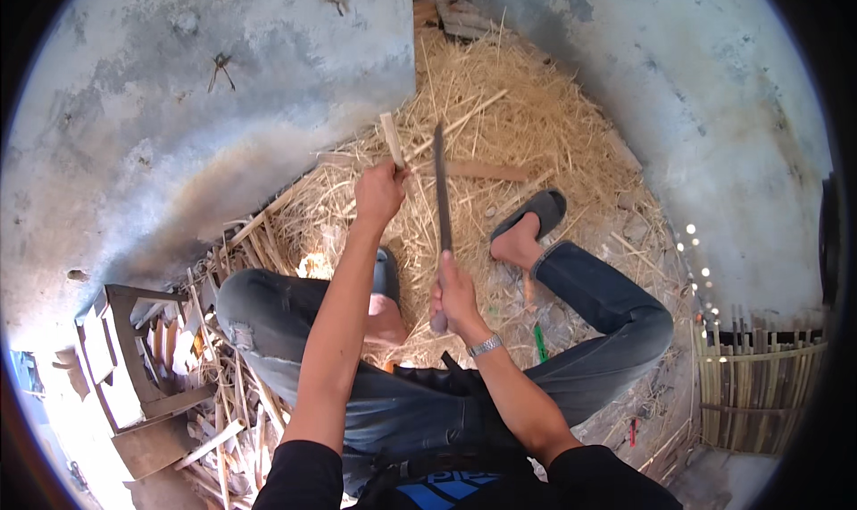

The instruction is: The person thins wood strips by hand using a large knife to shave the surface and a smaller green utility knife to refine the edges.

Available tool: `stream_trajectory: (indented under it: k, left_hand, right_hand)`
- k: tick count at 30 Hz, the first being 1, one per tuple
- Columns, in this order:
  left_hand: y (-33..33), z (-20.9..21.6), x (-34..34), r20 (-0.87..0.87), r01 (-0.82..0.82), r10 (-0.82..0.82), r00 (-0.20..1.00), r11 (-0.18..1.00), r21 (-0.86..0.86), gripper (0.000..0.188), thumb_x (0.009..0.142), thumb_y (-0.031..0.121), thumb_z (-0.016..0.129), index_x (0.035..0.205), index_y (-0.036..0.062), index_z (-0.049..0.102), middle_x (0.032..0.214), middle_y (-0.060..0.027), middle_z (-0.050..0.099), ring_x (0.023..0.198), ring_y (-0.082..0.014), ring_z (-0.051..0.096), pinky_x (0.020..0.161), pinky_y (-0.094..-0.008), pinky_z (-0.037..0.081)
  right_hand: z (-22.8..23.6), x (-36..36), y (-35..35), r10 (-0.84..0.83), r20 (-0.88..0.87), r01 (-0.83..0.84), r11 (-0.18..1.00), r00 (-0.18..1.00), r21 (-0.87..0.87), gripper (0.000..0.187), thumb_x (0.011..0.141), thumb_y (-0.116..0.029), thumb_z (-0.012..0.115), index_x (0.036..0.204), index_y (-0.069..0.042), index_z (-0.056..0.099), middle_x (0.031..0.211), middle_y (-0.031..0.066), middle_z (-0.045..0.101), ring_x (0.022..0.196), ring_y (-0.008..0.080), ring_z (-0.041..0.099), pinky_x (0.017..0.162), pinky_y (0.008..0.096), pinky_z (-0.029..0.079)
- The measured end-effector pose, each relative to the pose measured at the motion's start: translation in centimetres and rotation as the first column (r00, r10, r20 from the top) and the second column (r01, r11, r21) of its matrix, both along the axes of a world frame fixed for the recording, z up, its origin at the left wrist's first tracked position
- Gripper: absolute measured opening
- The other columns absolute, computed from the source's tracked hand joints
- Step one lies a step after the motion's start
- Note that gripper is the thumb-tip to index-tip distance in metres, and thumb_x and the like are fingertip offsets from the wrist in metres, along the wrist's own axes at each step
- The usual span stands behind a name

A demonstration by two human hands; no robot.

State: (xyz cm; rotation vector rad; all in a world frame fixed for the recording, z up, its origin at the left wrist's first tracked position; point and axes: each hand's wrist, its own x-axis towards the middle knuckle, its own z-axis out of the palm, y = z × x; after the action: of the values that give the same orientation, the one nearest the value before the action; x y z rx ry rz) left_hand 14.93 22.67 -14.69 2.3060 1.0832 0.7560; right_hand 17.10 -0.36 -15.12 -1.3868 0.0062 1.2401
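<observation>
A mottled blue-grey wall (pixel 268 37) stands to the left of and ahead of the left hand (pixel 380 191). A heap of straw-coloured shavings (pixel 500 73) spreads beyond the right hand (pixel 457 296), which is clamped around the handle of a long, narrow, dark-bladed knife (pixel 443 193) pointing away from it. The left hand grips the near end of a pale, flat wooden strip (pixel 390 137) projecting ahead of its fingers. A silver metal watch (pixel 485 346) circles the wrist just behind the right hand.
</observation>
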Motion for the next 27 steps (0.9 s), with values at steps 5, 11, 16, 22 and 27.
stream_trajectory:
  k: [5, 11, 16, 22, 27]
  left_hand:
    - [1.3, 0.5, -1.4, -0.062, -0.076, 0.070, 0.996, 0.992, -0.098, 0.016, 0.089, 0.023, 0.072, 0.093, 0.0074, 0.072, 0.082, -0.0179, 0.071, 0.078, -0.0396, 0.069, 0.069, -0.0491, 0.053]
    - [1.0, 0.4, -1.1, -0.021, -0.052, 0.050, 0.999, 0.993, -0.110, 0.016, 0.089, 0.023, 0.071, 0.097, 0.0091, 0.073, 0.079, -0.0174, 0.071, 0.076, -0.0392, 0.069, 0.067, -0.0483, 0.053]
    - [1.1, 0.1, -0.9, -0.031, -0.057, 0.054, 0.998, 0.992, -0.110, 0.014, 0.089, 0.023, 0.071, 0.095, 0.0100, 0.073, 0.078, -0.0175, 0.070, 0.076, -0.0392, 0.069, 0.067, -0.0480, 0.053]
    - [1.9, 0.1, -1.5, -0.055, -0.106, 0.102, 0.993, 0.991, -0.083, 0.019, 0.089, 0.024, 0.072, 0.091, 0.0054, 0.073, 0.080, -0.0200, 0.070, 0.076, -0.0400, 0.068, 0.068, -0.0494, 0.053]
    - [2.3, -0.3, -0.7, -0.078, -0.107, 0.101, 0.992, 0.991, -0.075, 0.021, 0.089, 0.026, 0.071, 0.094, 0.0061, 0.074, 0.080, -0.0186, 0.071, 0.076, -0.0398, 0.068, 0.068, -0.0488, 0.053]
  right_hand:
    - [-1.3, -2.7, 1.2, -0.157, 0.511, 0.031, 0.969, 0.845, 0.246, 0.048, 0.105, -0.051, 0.045, 0.084, -0.009, 0.049, 0.057, 0.0019, 0.048, 0.045, 0.0127, 0.049, 0.043, 0.0337, 0.044]
    - [-13.1, -1.0, -4.2, 0.439, 0.271, -0.324, 0.867, 0.857, -0.380, 0.048, 0.103, -0.052, 0.048, 0.087, -0.007, 0.053, 0.059, 0.0027, 0.052, 0.043, 0.0180, 0.050, 0.044, 0.0348, 0.044]
    - [-6.3, 3.4, -0.2, 0.000, -0.528, -0.076, 0.990, 0.849, -0.122, 0.052, 0.101, -0.058, 0.046, 0.085, -0.009, 0.051, 0.058, -0.0011, 0.046, 0.044, 0.0145, 0.046, 0.044, 0.0323, 0.044]
    - [2.9, 0.6, 2.6, -0.041, 0.305, -0.010, 0.987, 0.952, 0.162, 0.049, 0.104, -0.051, 0.047, 0.085, -0.006, 0.050, 0.059, 0.0006, 0.049, 0.045, 0.0116, 0.047, 0.044, 0.0312, 0.043]
    - [-11.1, -2.4, -1.5, 0.055, 0.855, -0.082, 0.997, 0.516, -0.015, 0.050, 0.104, -0.051, 0.045, 0.088, -0.004, 0.053, 0.057, 0.0043, 0.049, 0.045, 0.0138, 0.051, 0.044, 0.0311, 0.044]
